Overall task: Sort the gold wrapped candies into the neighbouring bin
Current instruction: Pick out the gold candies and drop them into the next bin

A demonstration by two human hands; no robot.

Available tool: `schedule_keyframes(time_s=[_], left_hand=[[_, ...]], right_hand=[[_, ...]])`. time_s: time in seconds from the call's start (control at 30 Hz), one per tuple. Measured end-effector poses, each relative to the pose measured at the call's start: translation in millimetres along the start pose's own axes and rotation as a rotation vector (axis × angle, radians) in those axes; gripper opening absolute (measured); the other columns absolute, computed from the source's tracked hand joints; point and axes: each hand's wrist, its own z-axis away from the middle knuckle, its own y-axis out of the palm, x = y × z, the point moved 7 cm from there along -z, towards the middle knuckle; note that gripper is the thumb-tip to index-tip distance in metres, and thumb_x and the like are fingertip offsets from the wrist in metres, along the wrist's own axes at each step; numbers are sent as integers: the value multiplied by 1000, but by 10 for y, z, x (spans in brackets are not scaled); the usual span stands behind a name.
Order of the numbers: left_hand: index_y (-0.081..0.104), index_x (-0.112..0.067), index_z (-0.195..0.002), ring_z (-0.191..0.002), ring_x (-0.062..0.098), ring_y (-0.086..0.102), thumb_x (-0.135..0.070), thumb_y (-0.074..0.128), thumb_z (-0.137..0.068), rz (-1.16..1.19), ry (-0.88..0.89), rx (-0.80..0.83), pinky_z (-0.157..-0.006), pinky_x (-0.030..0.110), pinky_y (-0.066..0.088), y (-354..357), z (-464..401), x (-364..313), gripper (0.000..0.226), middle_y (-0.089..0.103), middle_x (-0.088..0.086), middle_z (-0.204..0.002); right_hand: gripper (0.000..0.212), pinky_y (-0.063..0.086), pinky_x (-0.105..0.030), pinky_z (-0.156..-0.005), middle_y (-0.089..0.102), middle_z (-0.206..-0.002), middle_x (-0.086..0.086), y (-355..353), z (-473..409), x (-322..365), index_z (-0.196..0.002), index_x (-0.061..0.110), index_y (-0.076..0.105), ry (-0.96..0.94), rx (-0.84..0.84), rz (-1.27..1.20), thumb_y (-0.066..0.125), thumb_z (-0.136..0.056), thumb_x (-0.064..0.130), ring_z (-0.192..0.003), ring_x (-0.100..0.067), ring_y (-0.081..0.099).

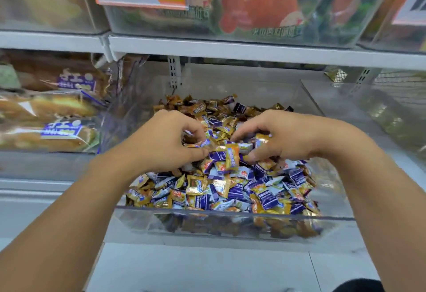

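- Clear bin (230,216) front wall stood nearest, below both hands, holding mixed gold and purple wrapped candies (221,190).
- Left hand (161,140) dug into the pile, fingers curled round candies.
- Right hand (288,137) pinched gold wrapped candies (231,154) between the two hands.
- Neighbouring bin (378,112) lay right of the right hand.
- Bread packs (50,116) lay left of the left hand.

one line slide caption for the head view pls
Both hands, left hand and right hand, pick through mixed gold and purple candies in a clear bin.

Glossy foil-like gold and purple candy wrappers (221,190) in a clear, smooth plastic bin (230,216).
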Motion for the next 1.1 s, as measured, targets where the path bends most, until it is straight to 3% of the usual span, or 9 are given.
schedule_keyframes(time_s=[0.1,0.23,0.33,0.47,0.53,0.63,0.73,1.0,1.1], left_hand=[[71,-28,-79,-108,7,62,-46,75,-79,17,-16,-82,-100,34,45,-78,-7,15,18,71,-12,-109],[68,-24,-80,-90,-8,60,-44,73,-85,48,-7,-91,-96,36,46,-12,-65,-76,21,70,-10,-106],[72,-26,-78,-103,4,64,-42,70,-88,74,-33,-65,-100,36,46,60,-132,-74,20,72,-11,-102],[75,-25,-78,-71,-1,66,-34,62,-95,138,-55,-99,-74,29,53,80,-180,-57,23,74,-10,-85],[74,-26,-83,-62,-2,62,-35,61,-96,134,-43,-146,-59,20,45,63,-186,-106,21,71,-12,-79],[72,-28,-91,-68,-5,61,-44,66,-90,89,17,-129,-62,18,43,89,-195,-204,18,68,-15,-84],[73,-28,-103,-77,-2,62,-56,70,-81,-61,45,32,-67,19,47,267,-223,-259,36,68,-15,-87],[67,-21,-94,-71,12,58,-45,74,-84,4,-2,54,-58,16,40,338,-241,-233,27,65,-1,-83],[66,-21,-83,-53,5,50,-38,71,-89,195,-40,-9,-53,15,41,293,-229,-211,19,63,-2,-69]], right_hand=[[60,61,-33,-63,50,-130,10,-151,116,-132,-140,45,48,24,-172,8,70,-92,17,-71,-19,72],[55,51,-29,-84,66,-118,8,-296,281,-193,-136,37,53,-24,-399,137,72,-90,13,-91,-12,65],[38,45,-15,-75,71,-106,8,-330,366,-199,-124,28,66,-34,-511,154,61,-93,6,-84,-1,62],[28,56,-28,-75,70,-87,9,-358,413,-202,-102,28,74,-15,-658,134,57,-92,7,-73,-2,62],[25,54,-28,-73,69,-83,12,-322,403,-171,-98,30,75,-17,-632,156,61,-90,10,-68,0,59],[15,54,-32,-77,69,-85,12,-234,355,-99,-101,31,75,-36,-540,227,73,-86,28,-73,-3,59],[33,51,-31,-76,68,-94,10,-98,233,-56,-107,27,73,-37,-433,258,75,-83,49,-85,-9,57],[17,40,-10,-52,66,-62,7,-87,138,-90,-73,15,75,-30,-387,139,84,-78,29,-53,0,56],[13,60,-30,-67,75,-75,-3,-165,269,-122,-73,12,69,-75,-414,-251,78,-83,14,-75,-15,72]])
